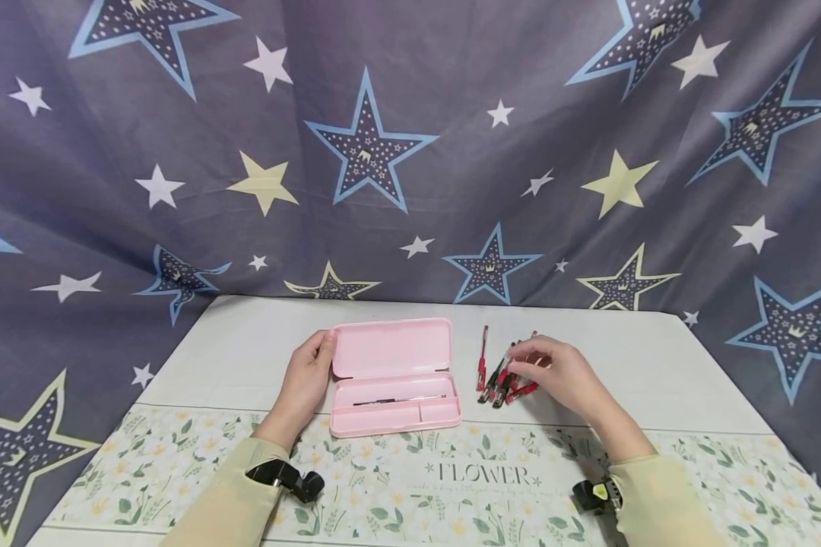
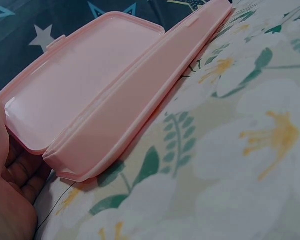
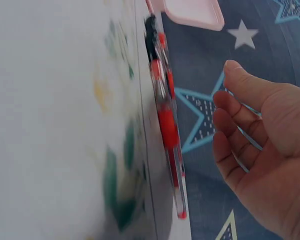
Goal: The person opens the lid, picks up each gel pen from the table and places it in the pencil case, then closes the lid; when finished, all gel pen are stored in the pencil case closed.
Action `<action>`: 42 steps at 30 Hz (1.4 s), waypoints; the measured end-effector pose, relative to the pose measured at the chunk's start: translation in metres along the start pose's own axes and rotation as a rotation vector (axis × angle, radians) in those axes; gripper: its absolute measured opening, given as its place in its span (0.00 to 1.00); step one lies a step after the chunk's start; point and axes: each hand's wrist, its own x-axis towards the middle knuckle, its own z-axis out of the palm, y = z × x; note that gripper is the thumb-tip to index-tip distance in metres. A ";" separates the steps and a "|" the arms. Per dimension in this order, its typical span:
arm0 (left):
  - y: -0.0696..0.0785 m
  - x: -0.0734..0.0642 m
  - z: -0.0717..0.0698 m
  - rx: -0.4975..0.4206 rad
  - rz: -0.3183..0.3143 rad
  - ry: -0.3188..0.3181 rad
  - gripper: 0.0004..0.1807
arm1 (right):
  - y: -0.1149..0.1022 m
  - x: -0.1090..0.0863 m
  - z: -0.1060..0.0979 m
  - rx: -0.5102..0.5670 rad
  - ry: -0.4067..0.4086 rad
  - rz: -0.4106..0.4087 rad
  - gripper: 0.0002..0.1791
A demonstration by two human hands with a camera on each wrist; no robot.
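Note:
A pink pencil case [image 1: 391, 328] stands with its lid raised, seen in the head view and from its front side in the left wrist view. My left hand [image 1: 308, 377] holds the lid's left edge, thumb in front and fingers behind it. Inside the long compartment lies one slim black-and-clear pen [image 1: 383, 401]. To the right of the case is a loose pile of red and black pens [image 1: 498, 386]. Over this pile hovers my right hand [image 1: 554, 372]; in the right wrist view its fingers are loosely bent, apart from the pens, and hold nothing.
A floral mat [image 1: 198, 463] printed "FLOWER" covers the near part of the white table [image 1: 622, 357]. Behind the table hangs a dark curtain [image 1: 410, 251] with stars. One red pen [image 1: 482, 358] lies slightly apart, at the pile's left.

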 end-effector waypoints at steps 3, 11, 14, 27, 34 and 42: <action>0.000 0.000 -0.001 0.000 0.004 0.002 0.31 | 0.008 -0.001 -0.008 0.003 0.007 0.013 0.14; -0.002 0.001 0.000 -0.007 0.004 0.005 0.31 | 0.031 -0.005 -0.023 0.018 0.008 0.068 0.17; -0.002 0.001 0.001 -0.009 0.004 0.005 0.30 | 0.039 -0.007 -0.026 0.017 0.005 0.086 0.18; -0.002 0.002 0.001 -0.008 0.002 0.004 0.31 | 0.057 -0.015 -0.040 0.009 -0.006 0.150 0.18; -0.003 0.002 0.001 -0.017 -0.001 0.004 0.31 | 0.066 -0.018 -0.039 0.010 -0.008 0.132 0.18; -0.002 0.002 0.001 -0.007 0.001 0.007 0.30 | 0.075 -0.021 -0.039 -0.008 -0.057 0.121 0.18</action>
